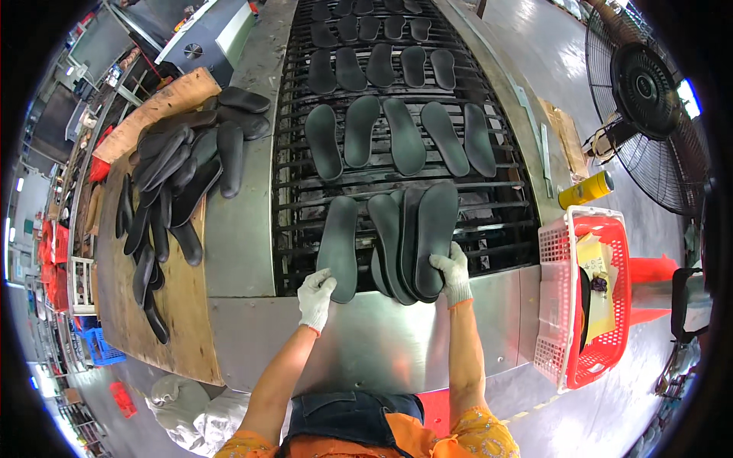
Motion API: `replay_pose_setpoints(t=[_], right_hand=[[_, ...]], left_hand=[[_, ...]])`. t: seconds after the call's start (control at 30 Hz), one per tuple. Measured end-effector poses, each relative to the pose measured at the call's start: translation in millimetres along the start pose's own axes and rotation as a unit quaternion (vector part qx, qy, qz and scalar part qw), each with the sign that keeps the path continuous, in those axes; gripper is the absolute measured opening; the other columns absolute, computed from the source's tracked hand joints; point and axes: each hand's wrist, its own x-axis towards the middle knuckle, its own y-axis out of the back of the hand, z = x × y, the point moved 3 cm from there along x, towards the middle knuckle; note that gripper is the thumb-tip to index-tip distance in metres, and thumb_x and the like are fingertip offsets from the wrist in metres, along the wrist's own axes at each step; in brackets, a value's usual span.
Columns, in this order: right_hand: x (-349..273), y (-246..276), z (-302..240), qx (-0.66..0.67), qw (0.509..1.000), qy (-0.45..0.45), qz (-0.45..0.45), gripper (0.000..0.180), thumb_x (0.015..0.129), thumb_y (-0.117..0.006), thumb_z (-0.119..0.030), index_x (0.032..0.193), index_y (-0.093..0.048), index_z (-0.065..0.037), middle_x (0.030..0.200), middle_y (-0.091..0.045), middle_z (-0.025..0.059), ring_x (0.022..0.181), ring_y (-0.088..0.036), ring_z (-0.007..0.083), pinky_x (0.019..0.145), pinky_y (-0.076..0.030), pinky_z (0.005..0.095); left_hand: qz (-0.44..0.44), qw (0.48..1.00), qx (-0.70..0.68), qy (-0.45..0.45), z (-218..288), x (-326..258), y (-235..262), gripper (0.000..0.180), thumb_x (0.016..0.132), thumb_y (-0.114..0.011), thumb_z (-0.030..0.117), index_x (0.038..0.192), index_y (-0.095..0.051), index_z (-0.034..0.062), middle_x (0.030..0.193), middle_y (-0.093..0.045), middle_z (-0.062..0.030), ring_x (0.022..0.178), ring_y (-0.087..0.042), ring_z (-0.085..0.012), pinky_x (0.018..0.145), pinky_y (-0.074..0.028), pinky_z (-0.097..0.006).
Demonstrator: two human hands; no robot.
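Your left hand [314, 299], in a white knitted glove, closes on the lower left edge of a single dark insole [339, 244], while your gloved right hand [453, 276] holds the near end of an overlapping bundle of insoles [437, 240], thumb laid across the rightmost one; its other fingers are mostly hidden, so you can't tell how many layers they pinch. Both grips sit at the near ends, probably because those lie closest to you and leave the long faces uncovered. The far ends extend over the slatted conveyor bed [504, 191], just beyond your hands; whether they rest on it or hover is unclear. Farther ahead of your hands, a row of five insoles [404, 137] lies lengthwise across the slats, with gaps that seem meant to keep each piece separate, and similar rows continue behind it. Well to the left of your left hand, a loose heap of insoles [175, 164] spills over a wood-topped desk [187, 305], apparently kept within reach. To the right of your right hand stand white and red plastic baskets [622, 305], beside the conveyor's near corner.
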Motion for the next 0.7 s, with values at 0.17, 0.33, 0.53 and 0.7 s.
replay_pose_setpoints(t=[0.17,0.33,0.53,0.7], right_hand=[[-11.0,12.6,-12.5,0.093,0.990,0.075,0.075,0.048,0.073,-0.063,0.006,0.120,-0.056,0.002,0.104,-0.067,0.0113,0.086,-0.066,0.0232,0.083,-0.056,0.0365],[15.6,55.9,-3.0,-0.013,0.980,0.120,0.156,0.047,0.072,-0.066,0.006,0.118,-0.055,0.004,0.104,-0.067,0.0108,0.089,-0.065,0.0207,0.085,-0.054,0.0339],[38.0,35.3,-6.2,-0.128,0.980,0.099,0.113,0.050,0.072,-0.066,0.005,0.121,-0.056,0.001,0.104,-0.068,0.0114,0.089,-0.066,0.0227,0.083,-0.054,0.0355],[53.9,30.3,-6.4,-0.124,0.988,0.061,0.071,0.053,0.071,-0.070,0.001,0.122,-0.057,0.000,0.106,-0.069,0.0123,0.092,-0.066,0.0218,0.086,-0.053,0.0342]], left_hand=[[-0.019,0.999,-0.022,0.022,-6.3,7.2,-7.9,0.033,0.084,-0.073,-0.003,0.117,-0.069,-0.0015,0.110,-0.071,-0.0060,0.094,-0.064,-0.0112,0.088,-0.051,-0.026],[-0.032,0.999,-0.019,0.027,2.2,13.4,-11.8,0.031,0.084,-0.073,-0.002,0.115,-0.070,-0.0020,0.110,-0.070,-0.0068,0.095,-0.064,-0.0119,0.088,-0.051,-0.026],[-0.048,0.998,0.013,0.047,2.7,22.8,-16.0,0.027,0.084,-0.072,-0.001,0.111,-0.072,-0.0017,0.110,-0.070,-0.0077,0.098,-0.066,-0.0140,0.090,-0.051,-0.027],[-0.052,0.995,0.031,0.078,3.4,26.3,-18.6,0.028,0.084,-0.071,-0.001,0.111,-0.073,-0.0001,0.107,-0.070,-0.0040,0.085,-0.061,-0.0079,0.080,-0.050,-0.023]])
